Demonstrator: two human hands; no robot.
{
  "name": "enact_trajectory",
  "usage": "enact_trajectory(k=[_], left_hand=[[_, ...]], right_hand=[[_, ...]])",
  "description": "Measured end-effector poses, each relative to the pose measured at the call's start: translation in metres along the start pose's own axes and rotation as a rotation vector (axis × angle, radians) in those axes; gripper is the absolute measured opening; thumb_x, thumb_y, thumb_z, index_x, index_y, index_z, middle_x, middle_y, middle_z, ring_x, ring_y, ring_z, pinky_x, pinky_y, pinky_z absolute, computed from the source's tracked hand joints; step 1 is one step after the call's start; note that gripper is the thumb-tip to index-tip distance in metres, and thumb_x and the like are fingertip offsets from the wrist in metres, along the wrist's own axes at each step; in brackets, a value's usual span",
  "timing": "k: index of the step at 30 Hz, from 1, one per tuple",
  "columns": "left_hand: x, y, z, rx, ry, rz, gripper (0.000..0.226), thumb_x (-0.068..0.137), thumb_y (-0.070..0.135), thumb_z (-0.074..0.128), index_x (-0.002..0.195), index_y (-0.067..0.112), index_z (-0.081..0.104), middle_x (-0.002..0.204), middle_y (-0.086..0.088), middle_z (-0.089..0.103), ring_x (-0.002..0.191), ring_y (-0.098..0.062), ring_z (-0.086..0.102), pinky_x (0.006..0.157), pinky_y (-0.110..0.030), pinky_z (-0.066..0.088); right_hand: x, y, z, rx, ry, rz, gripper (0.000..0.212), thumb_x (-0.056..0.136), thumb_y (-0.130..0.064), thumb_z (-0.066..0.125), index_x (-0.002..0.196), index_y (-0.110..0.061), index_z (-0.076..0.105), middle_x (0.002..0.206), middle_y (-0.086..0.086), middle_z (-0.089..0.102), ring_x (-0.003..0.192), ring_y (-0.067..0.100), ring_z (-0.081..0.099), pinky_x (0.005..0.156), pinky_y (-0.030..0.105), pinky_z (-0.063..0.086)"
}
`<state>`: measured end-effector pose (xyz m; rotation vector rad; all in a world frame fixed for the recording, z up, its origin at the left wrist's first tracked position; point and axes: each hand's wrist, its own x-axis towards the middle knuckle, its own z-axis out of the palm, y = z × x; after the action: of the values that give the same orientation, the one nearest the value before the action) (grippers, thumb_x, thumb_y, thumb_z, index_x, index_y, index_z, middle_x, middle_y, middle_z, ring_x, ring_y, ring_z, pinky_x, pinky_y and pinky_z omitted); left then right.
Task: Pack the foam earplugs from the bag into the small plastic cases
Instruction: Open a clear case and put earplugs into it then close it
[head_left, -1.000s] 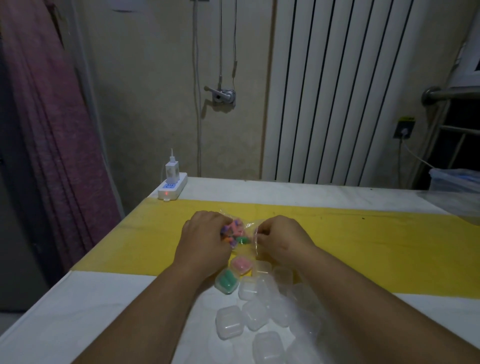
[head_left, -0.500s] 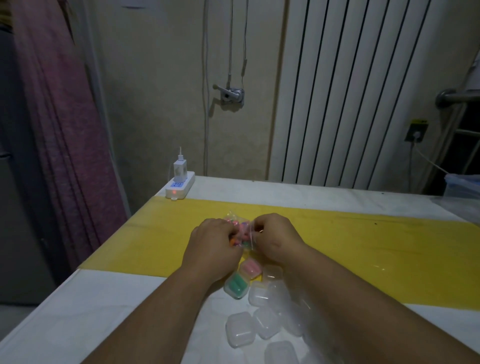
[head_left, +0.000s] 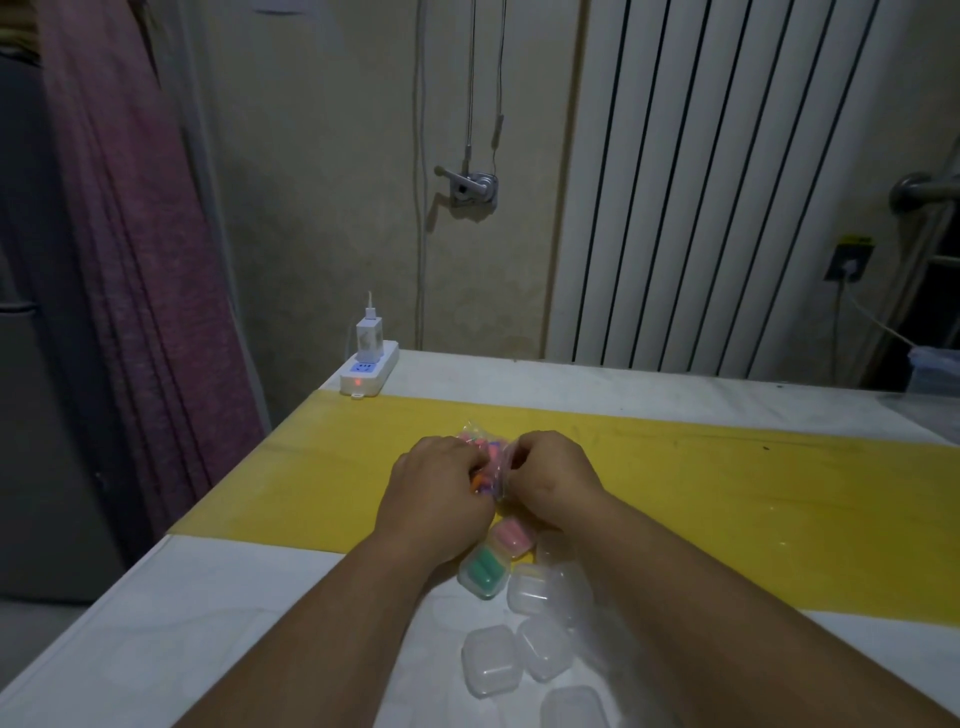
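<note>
While your left grip (head_left: 441, 488) and right grip (head_left: 550, 478) both pinch the bag (head_left: 470, 431) of foam earplugs (head_left: 491, 449) over the tabletop's (head_left: 208, 597) yellow strip (head_left: 727, 493), a pink-filled case (head_left: 511, 538) and a green-filled case (head_left: 484, 571) lie just behind them, with the empty cases (head_left: 491, 665) nearer you. Bare yellow runs out to their right, and a power strip (head_left: 369, 369) sits at the far-left edge.

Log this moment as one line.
left hand: grips earplug bag | right hand: grips same bag | filled: pink case, green case | clear cases: look empty
</note>
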<state>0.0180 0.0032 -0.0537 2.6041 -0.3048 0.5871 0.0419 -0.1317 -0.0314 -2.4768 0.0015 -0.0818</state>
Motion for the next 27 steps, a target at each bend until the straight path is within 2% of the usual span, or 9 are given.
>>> enact_trajectory(k=[4,7,9,11,13,17,21,24,27], left_hand=[[0.0001,0.0003,0.0002,0.005,0.002,-0.006,0.032,0.078,0.026,0.061,0.108,0.019,0.069,0.110,0.003,0.066,0.106,-0.018,0.051,0.091,-0.034,0.045],[0.0000,-0.0003,-0.0006,-0.002,-0.016,-0.011,0.033,0.077,0.026,0.061,0.109,0.021,0.069,0.110,0.004,0.065,0.105,-0.017,0.051,0.092,-0.033,0.044],[0.0002,-0.0006,-0.0002,-0.005,-0.018,-0.006,0.032,0.077,0.026,0.060,0.108,0.021,0.069,0.109,0.004,0.065,0.105,-0.017,0.050,0.091,-0.034,0.044],[0.0008,-0.0010,0.0004,0.001,-0.012,-0.003,0.032,0.077,0.026,0.059,0.107,0.022,0.069,0.108,0.003,0.066,0.104,-0.019,0.051,0.090,-0.035,0.045],[0.0012,-0.0015,0.0012,0.001,-0.003,-0.004,0.030,0.078,0.026,0.059,0.106,0.022,0.070,0.106,0.003,0.066,0.104,-0.020,0.052,0.089,-0.034,0.045],[0.0008,-0.0022,0.0024,0.006,0.005,0.014,0.014,0.076,0.026,0.059,0.087,0.021,0.065,0.092,0.003,0.064,0.096,-0.022,0.052,0.077,-0.032,0.042],[0.0011,-0.0024,0.0020,-0.002,-0.011,0.008,0.026,0.075,0.023,0.058,0.099,0.023,0.067,0.100,0.003,0.066,0.100,-0.021,0.052,0.084,-0.034,0.044],[0.0009,-0.0015,0.0009,-0.007,-0.010,0.005,0.026,0.076,0.022,0.058,0.100,0.022,0.067,0.100,0.002,0.065,0.100,-0.021,0.052,0.085,-0.035,0.045],[0.0012,-0.0011,0.0006,0.005,-0.010,0.005,0.021,0.076,0.024,0.058,0.094,0.021,0.066,0.097,0.002,0.065,0.096,-0.021,0.052,0.082,-0.036,0.045]], right_hand=[[-0.0001,-0.0015,0.0003,0.016,-0.017,0.010,0.014,0.075,-0.014,0.072,0.076,-0.022,0.060,0.093,0.005,0.070,0.080,0.019,0.059,0.060,0.024,0.043],[-0.0003,-0.0027,0.0048,0.041,-0.002,0.015,0.015,0.074,-0.013,0.070,0.085,-0.018,0.063,0.100,0.005,0.070,0.092,0.023,0.063,0.075,0.030,0.052],[0.0002,-0.0027,0.0065,0.039,0.002,0.030,0.017,0.073,-0.014,0.071,0.089,-0.016,0.067,0.099,0.005,0.071,0.094,0.024,0.064,0.079,0.033,0.054],[0.0009,-0.0020,0.0063,0.038,0.013,0.031,0.011,0.072,-0.013,0.072,0.082,-0.017,0.067,0.094,0.003,0.071,0.091,0.023,0.065,0.074,0.030,0.053],[0.0001,-0.0010,0.0054,0.027,0.036,0.025,0.011,0.077,-0.013,0.068,0.074,-0.021,0.062,0.088,0.003,0.069,0.084,0.021,0.063,0.067,0.026,0.046],[-0.0010,0.0009,0.0061,0.047,0.126,0.037,0.014,0.086,-0.019,0.059,0.072,-0.018,0.057,0.081,0.004,0.061,0.075,0.023,0.055,0.062,0.024,0.037],[-0.0006,0.0003,0.0070,0.075,0.140,0.022,0.019,0.091,-0.023,0.056,0.078,-0.016,0.068,0.083,0.009,0.067,0.074,0.022,0.054,0.062,0.024,0.036],[0.0009,0.0023,0.0084,0.120,0.149,0.013,0.012,0.089,-0.025,0.061,0.079,-0.021,0.067,0.084,0.000,0.068,0.076,0.019,0.059,0.063,0.023,0.040],[0.0006,0.0020,0.0076,0.105,0.107,0.017,0.005,0.082,-0.025,0.072,0.085,-0.021,0.072,0.090,-0.001,0.072,0.077,0.016,0.060,0.064,0.022,0.041]])
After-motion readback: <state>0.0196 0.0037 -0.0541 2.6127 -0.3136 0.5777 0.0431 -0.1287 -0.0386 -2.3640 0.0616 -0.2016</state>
